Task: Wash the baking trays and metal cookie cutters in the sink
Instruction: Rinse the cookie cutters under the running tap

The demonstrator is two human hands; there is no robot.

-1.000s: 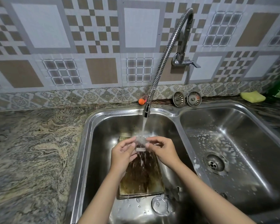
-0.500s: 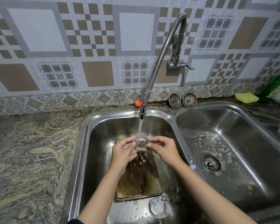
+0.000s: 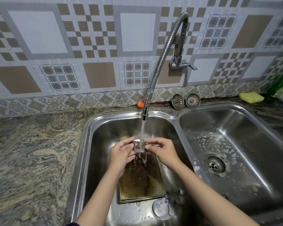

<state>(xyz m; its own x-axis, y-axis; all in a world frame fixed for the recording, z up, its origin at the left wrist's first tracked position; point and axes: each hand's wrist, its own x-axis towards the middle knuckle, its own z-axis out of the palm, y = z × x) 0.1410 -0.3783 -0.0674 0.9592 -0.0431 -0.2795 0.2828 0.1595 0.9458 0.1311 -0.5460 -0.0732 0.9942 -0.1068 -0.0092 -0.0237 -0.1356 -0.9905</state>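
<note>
Two hands, the left hand and right hand, pinch a small metal cookie cutter from either side under the running faucet, its open faces turned up and down. Directly below, stained baking trays lie lengthwise in the left basin, another cutter beside their near edge. The soapy right basin and marbled worktop flank them.

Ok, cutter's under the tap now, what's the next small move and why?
Probably turn the square cookie cutter over under the stream, held between the left hand and the right hand. The water from the faucet strikes only its top edge and drains onto the stained baking tray below.
</note>
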